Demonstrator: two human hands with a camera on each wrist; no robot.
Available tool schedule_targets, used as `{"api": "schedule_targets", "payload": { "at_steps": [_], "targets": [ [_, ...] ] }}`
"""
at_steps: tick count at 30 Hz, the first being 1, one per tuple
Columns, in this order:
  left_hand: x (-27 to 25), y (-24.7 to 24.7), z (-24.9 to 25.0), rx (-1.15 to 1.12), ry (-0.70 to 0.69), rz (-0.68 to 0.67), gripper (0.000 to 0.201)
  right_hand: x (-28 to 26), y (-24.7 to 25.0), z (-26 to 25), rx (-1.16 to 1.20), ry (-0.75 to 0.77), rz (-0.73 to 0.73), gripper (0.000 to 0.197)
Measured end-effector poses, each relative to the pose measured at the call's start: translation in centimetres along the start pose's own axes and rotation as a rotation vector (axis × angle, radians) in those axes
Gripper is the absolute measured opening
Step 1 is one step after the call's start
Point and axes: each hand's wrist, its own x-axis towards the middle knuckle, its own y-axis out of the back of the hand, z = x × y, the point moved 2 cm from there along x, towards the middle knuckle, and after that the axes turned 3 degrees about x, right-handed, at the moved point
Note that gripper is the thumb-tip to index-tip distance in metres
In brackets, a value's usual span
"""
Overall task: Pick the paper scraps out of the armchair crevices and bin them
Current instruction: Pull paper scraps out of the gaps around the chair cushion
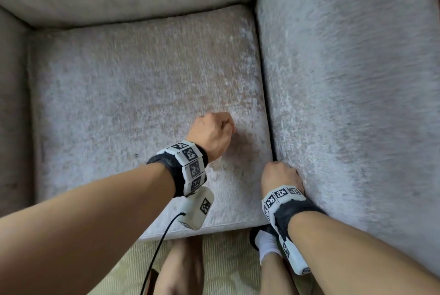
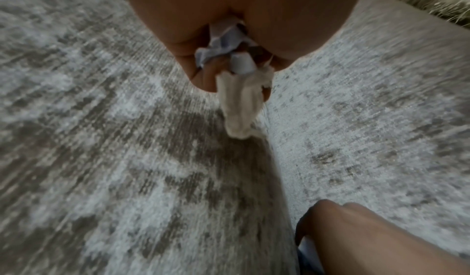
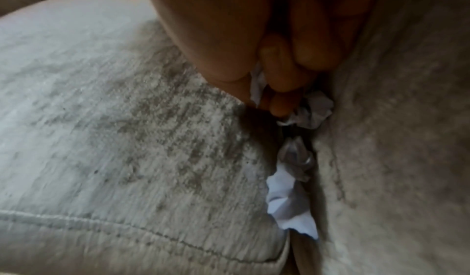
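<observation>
1. The grey armchair (image 1: 345, 80) fills the head view; its seat cushion (image 1: 142, 92) meets the right armrest at a dark crevice (image 1: 270, 128).
2. The left hand (image 1: 212, 132), fisted above the cushion, grips crumpled paper scraps (image 2: 239, 102).
3. The right hand (image 1: 281, 175) digs into the crevice, its fingers (image 3: 282, 66) curled on a scrap (image 3: 312, 110).
4. Another scrap (image 3: 289, 205) sits wedged nearer the cushion's front.

Soft daylight, head view motion-blurred; wrist views dim, smeared, grainy, shadowed, edges stretched by wide lens.
</observation>
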Motion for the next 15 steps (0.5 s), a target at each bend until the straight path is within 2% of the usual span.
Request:
{"api": "schedule_targets", "payload": {
  "at_steps": [4,11,15],
  "targets": [
    [-0.4,-0.2,0.0,0.002,-0.007,0.011,0.027,-0.3,0.1,-0.2,0.024,0.026,0.055,0.033],
    [-1.2,-0.3,0.9,0.010,0.006,-0.001,0.029,-2.8,4.1,-0.5,0.203,0.176,0.289,0.015],
    [-1.3,-0.6,2.4,0.021,0.012,0.007,0.024,-4.6,6.3,0.4,0.302,0.254,0.306,0.016]
  ]
}}
